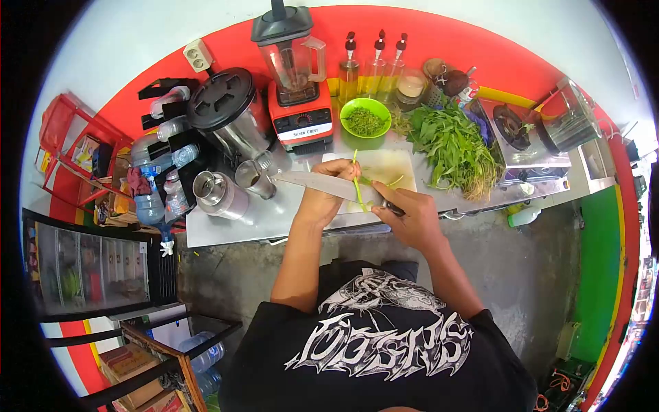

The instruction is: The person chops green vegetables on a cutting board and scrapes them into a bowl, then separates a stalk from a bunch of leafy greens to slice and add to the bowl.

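My left hand (321,204) is closed on a thin green vegetable stem (357,191), holding it up over the white cutting board (406,165). My right hand (416,218) grips a kitchen knife (309,181) by its dark handle, with the blade pointing left across my left hand and against the stem. Part of the stem bends right, near my right fingers. Behind the board, a lime green bowl (364,142) holds chopped greens. A big pile of leafy greens (456,141) lies right of the board, stems toward me.
Along the back stand a red blender (300,117), pump bottles (349,79) and a large lidded steel pot (230,113). Left on the counter are a metal canister (220,196) and a steel pitcher (255,180). A gas stove (535,168) sits at the right.
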Tool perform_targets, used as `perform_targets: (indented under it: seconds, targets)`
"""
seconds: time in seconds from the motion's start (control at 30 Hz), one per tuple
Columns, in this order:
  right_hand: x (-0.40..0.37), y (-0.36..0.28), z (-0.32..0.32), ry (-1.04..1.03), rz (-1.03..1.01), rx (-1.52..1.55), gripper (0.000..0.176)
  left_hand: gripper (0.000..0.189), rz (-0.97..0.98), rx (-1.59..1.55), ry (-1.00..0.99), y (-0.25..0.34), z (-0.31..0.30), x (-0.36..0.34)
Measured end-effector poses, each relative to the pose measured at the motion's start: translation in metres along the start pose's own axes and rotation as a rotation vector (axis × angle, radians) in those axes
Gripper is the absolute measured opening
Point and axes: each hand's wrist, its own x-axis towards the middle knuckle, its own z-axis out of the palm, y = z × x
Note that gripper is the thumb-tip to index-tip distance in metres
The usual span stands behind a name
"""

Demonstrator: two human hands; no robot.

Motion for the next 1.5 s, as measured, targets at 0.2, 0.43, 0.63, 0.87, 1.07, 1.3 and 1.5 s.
perform_targets:
  seconds: [0.2,0.43,0.63,0.87,1.07,1.3,1.5]
  targets:
    - [0.007,0.003,0.003,0.035,-0.029,-0.010,0.046,0.017,-0.055,-0.076,0.037,0.004,-0.001,0.000]
    - [0.008,0.000,0.000,0.011,-0.006,0.028,0.049,0.018,-0.049,-0.090,0.061,0.012,0.010,0.002]
    - [0.005,0.000,0.002,0.036,0.004,-0.007,0.046,0.009,-0.019,-0.121,0.068,0.003,0.003,0.002]
    - [0.006,-0.001,0.000,0.053,0.029,0.043,0.045,0.009,-0.105,-0.198,0.055,-0.004,0.008,-0.001]
    - [0.006,-0.001,0.002,0.032,0.083,0.043,0.043,0.009,-0.129,-0.260,0.038,-0.013,0.004,0.001]
    - [0.008,0.010,0.020,0.064,0.117,0.117,0.042,0.012,-0.204,-0.319,0.232,-0.035,-0.002,0.009]
    - [0.000,0.019,0.031,-0.006,0.233,0.169,0.041,0.016,-0.230,-0.461,0.244,-0.057,-0.024,0.013]
